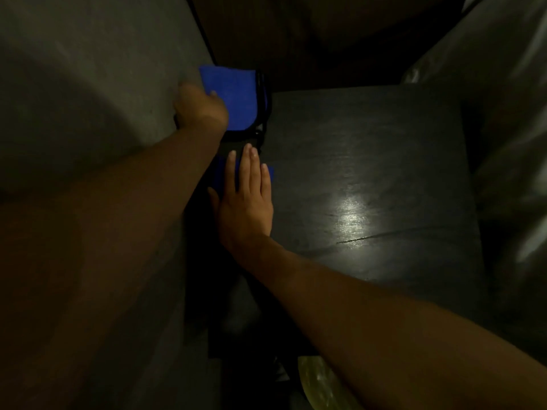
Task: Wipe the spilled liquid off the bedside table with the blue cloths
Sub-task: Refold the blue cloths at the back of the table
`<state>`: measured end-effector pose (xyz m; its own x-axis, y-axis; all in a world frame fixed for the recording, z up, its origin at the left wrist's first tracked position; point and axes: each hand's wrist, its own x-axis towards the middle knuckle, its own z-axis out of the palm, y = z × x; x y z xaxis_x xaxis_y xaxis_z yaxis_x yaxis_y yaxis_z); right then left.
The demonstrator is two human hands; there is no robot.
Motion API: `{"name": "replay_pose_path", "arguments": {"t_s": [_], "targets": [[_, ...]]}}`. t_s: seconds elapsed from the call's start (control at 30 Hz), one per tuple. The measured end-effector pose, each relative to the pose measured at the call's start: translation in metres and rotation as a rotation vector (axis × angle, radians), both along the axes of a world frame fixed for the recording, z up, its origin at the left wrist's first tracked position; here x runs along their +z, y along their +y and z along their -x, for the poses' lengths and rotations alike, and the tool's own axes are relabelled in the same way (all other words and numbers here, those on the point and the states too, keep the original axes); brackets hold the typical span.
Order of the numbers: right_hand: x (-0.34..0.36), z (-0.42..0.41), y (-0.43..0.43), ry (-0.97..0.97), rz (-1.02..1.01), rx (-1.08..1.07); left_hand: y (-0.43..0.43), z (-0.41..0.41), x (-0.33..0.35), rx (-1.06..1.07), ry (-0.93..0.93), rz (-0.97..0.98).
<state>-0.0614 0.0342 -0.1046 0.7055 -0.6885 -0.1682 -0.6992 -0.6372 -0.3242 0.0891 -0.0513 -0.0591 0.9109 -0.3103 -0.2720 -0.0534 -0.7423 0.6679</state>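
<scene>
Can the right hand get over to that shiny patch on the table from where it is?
Probably yes: the right hand lies flat on a blue cloth at the table's left edge, with bare tabletop up to the shiny patch.

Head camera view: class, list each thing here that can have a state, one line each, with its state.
Upper blue cloth: folded flat, black-edged, held by the left hand.
Lower blue cloth: pressed flat under the right hand, mostly hidden.
Left hand: closed on the upper cloth.
Right hand: open, fingers extended.
Bedside table: dark, glossy; spill not discernible.
</scene>
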Motion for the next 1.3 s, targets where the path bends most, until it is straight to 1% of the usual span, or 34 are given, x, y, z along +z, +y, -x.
{"name": "replay_pose_path", "arguments": {"t_s": [0.1, 0.2, 0.37, 0.47, 0.53, 0.6, 0.7, 0.83, 0.87, 0.9, 0.93, 1.0, 1.03, 1.07, 1.2, 1.23, 1.27, 1.3], "targets": [[0.001, -0.011, -0.013, 0.008, 0.002, 0.004, -0.016, -0.010, 0.011, -0.024, -0.017, 0.138], [0.003, -0.025, -0.033, 0.020, -0.018, 0.018, -0.029, -0.015, 0.025, 0.017, 0.070, 0.309], [0.000, -0.047, -0.062, 0.015, 0.013, 0.032, -0.043, -0.023, 0.032, 0.077, 0.412, 0.633], [-0.001, -0.060, -0.078, 0.006, 0.027, 0.030, -0.043, -0.020, 0.035, 0.147, 0.699, 0.855], [0.000, -0.066, -0.087, 0.004, 0.035, 0.042, -0.040, -0.021, 0.037, 0.179, 0.854, 0.949], [-0.001, -0.071, -0.092, 0.001, 0.044, 0.065, -0.038, -0.023, 0.040, 0.171, 0.928, 0.970], [0.000, -0.074, -0.101, -0.007, 0.076, 0.122, -0.037, -0.026, 0.046, 0.153, 0.959, 1.002], [0.000, -0.077, -0.113, 0.003, 0.090, 0.199, -0.037, -0.028, 0.049, 0.152, 0.942, 0.990], [-0.001, -0.077, -0.115, -0.016, 0.081, 0.203, -0.037, -0.027, 0.050, 0.156, 0.940, 0.984], [-0.001, -0.076, -0.117, -0.078, 0.064, 0.198, -0.037, -0.025, 0.049, 0.161, 0.940, 0.985], [0.000, -0.073, -0.119, -0.198, 0.032, 0.186, -0.035, -0.023, 0.050, 0.165, 0.945, 0.993], [0.004, -0.061, -0.128, -0.502, -0.061, 0.101, -0.034, -0.019, 0.051, 0.176, 0.955, 1.007], [0.006, -0.051, -0.135, -0.620, -0.119, -0.011, -0.033, -0.018, 0.051, 0.175, 0.959, 1.004], [0.010, -0.039, -0.141, -0.697, -0.181, -0.162, -0.033, -0.016, 0.052, 0.165, 0.963, 0.995], [0.041, -0.002, -0.171, -0.889, -0.453, -0.870, -0.032, -0.007, 0.050, 0.127, 1.006, 0.959], [0.047, 0.003, -0.180, -0.956, -0.576, -1.003, -0.031, -0.002, 0.050, 0.120, 1.012, 0.953], [0.053, 0.007, -0.190, -1.004, -0.771, -1.055, -0.031, 0.004, 0.049, 0.105, 1.001, 0.930], [0.059, 0.009, -0.198, -1.024, -0.995, -1.023, -0.031, 0.011, 0.049, 0.081, 0.973, 0.892]]}}
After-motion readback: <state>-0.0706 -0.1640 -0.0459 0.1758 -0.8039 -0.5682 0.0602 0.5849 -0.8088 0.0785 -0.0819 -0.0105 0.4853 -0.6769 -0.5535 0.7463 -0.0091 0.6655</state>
